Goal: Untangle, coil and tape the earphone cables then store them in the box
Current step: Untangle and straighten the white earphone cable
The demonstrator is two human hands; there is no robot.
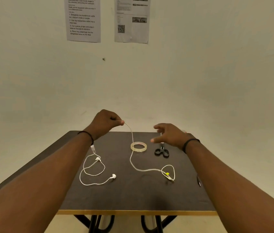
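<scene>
My left hand (pixel 105 122) is raised above the table's far edge and pinches a white earphone cable (pixel 131 158). The cable drops across a roll of clear tape (pixel 138 146) and runs to a small loop with a yellow tag (pixel 167 173) on the right. Its other part, with two white earbuds (pixel 113 176), lies in loose loops on the left of the dark table (pixel 132 195). My right hand (pixel 168 134) hovers with fingers spread above black scissors (pixel 162 151), holding nothing. No box is in view.
A thin dark pen-like object (pixel 198 181) lies near the table's right edge. Two printed sheets (pixel 83 19) hang on the pale wall behind. Black metal legs (pixel 99 223) show under the table's front edge.
</scene>
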